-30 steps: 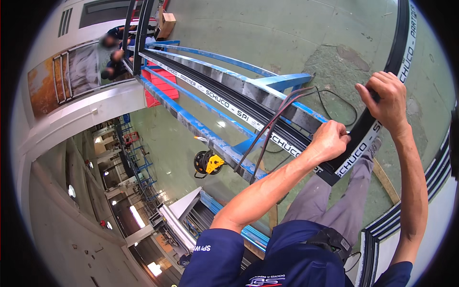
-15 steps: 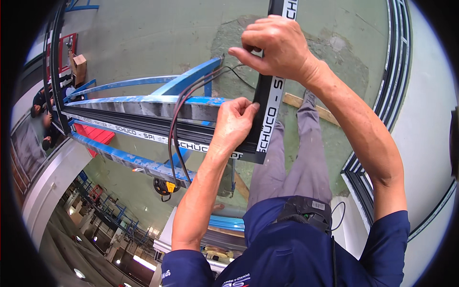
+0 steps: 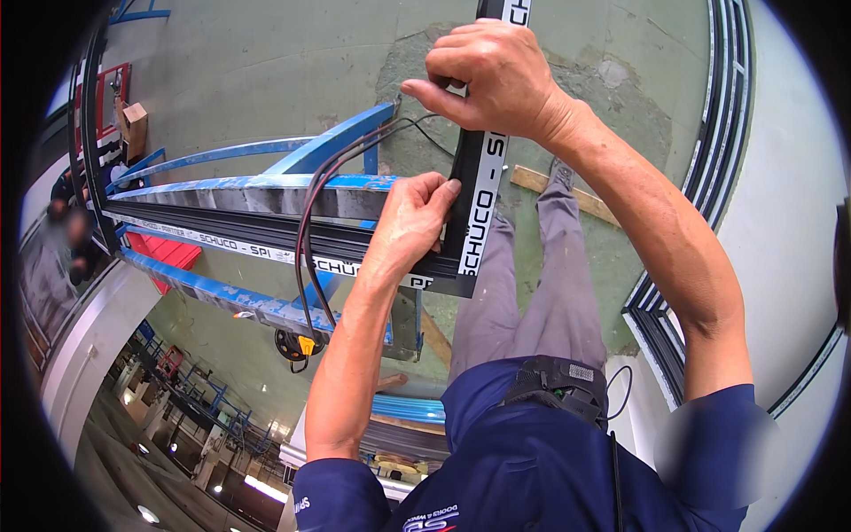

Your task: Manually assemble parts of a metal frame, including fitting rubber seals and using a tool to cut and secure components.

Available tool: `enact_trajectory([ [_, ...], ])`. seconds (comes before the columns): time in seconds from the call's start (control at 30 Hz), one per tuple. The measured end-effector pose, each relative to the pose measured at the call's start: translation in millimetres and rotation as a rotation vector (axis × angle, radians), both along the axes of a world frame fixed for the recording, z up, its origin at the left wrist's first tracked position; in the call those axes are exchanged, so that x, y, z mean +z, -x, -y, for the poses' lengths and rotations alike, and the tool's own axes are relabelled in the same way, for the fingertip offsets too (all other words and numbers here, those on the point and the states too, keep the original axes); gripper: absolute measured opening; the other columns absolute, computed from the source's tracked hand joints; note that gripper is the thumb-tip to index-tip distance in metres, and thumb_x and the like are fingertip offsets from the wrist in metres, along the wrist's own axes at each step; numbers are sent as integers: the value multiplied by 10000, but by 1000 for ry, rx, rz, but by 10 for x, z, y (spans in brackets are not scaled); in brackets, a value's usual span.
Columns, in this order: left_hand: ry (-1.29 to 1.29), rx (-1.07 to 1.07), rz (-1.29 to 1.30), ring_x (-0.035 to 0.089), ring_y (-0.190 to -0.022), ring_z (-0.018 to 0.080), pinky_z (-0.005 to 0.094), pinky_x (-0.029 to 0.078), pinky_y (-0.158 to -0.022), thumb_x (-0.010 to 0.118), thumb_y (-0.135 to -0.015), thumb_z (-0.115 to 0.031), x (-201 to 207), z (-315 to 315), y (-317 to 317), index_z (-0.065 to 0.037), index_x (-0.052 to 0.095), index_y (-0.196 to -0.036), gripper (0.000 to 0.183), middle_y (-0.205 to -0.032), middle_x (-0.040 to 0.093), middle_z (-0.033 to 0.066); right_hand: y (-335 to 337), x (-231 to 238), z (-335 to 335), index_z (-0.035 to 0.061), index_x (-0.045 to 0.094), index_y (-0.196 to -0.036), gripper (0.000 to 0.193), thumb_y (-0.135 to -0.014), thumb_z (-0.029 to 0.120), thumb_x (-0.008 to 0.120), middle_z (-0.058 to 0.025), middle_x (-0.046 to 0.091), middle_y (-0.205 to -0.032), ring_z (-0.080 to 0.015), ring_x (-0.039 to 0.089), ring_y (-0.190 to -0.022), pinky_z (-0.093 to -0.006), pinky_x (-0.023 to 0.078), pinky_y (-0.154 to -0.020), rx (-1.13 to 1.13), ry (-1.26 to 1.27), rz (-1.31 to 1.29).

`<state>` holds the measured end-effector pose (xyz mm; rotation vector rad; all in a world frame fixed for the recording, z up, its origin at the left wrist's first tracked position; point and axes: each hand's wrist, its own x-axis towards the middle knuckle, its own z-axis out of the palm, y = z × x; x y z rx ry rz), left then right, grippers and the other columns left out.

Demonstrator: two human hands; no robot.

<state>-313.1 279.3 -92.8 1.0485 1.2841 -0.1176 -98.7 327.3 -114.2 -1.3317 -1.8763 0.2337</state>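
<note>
A black window frame (image 3: 448, 262) with printed white tape along its sides lies before me, one corner close to my body. Thumb and fingers pinched together, my left hand (image 3: 410, 217) presses at the inner edge of the short side, just beyond that corner. There a thin black strip (image 3: 460, 158) runs along the profile toward my right hand (image 3: 496, 80). Farther up the same side, this hand is curled above the profile with its thumb sticking out to the left. What its fingers hold, if anything, is hidden.
Blue metal trestles (image 3: 266, 182) carry the frame. Dark cables (image 3: 310, 204) hang across it to a black and yellow reel (image 3: 301, 344). A wooden batten (image 3: 567, 195) lies on the floor by my feet. More black profiles (image 3: 709, 133) lean at right. People (image 3: 75, 230) are at far left.
The frame and both hands appear slightly farther left as the view shifts. My left hand stays pinched by the corner, and the right stays curled over the profile.
</note>
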Motion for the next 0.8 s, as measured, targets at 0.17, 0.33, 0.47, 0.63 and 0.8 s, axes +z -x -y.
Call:
enact_trajectory([
  [0.17, -29, 7, -73, 487, -489, 62, 260, 409, -421, 640, -1032, -251, 16, -27, -57, -8, 657, -802, 335, -594, 533, -30, -24, 80, -6, 85, 610, -610, 359, -857, 317, 727, -87, 610, -611, -312, 638, -617, -434, 506, -607, 30, 91, 37],
  [0.33, -264, -133, -118, 422, -549, 98, 336, 376, -506, 647, -1010, -208, -89, 22, -18, 42, 618, -789, 335, -563, 499, 60, -38, 74, 3, 60, 606, -615, 336, -839, 269, 744, -102, 599, -605, -312, 625, -599, -428, 488, -599, 47, 44, -21],
  [0.47, -84, 35, 29, 445, -511, 70, 284, 389, -462, 600, -1042, -183, -20, 107, -34, 21, 614, -835, 292, -591, 508, 18, -98, 56, 17, 64, 604, -612, 343, -842, 275, 745, -100, 600, -606, -310, 626, -601, -426, 486, -597, 73, 82, -39],
  [0.63, -123, -20, -19, 425, -537, 46, 275, 359, -469, 608, -1036, -165, 2, 24, -20, 17, 605, -797, 301, -598, 487, -30, -31, 59, -2, 67, 604, -609, 349, -844, 282, 746, -102, 600, -607, -308, 631, -606, -421, 487, -600, 69, 43, -45],
  [0.8, -235, -199, -115, 382, -624, 61, 291, 314, -545, 645, -1020, -184, 9, -31, -34, 8, 559, -758, 336, -632, 451, -26, -44, 87, 17, 65, 604, -613, 338, -833, 277, 749, -102, 599, -611, -311, 629, -606, -423, 487, -599, 72, 47, 1],
])
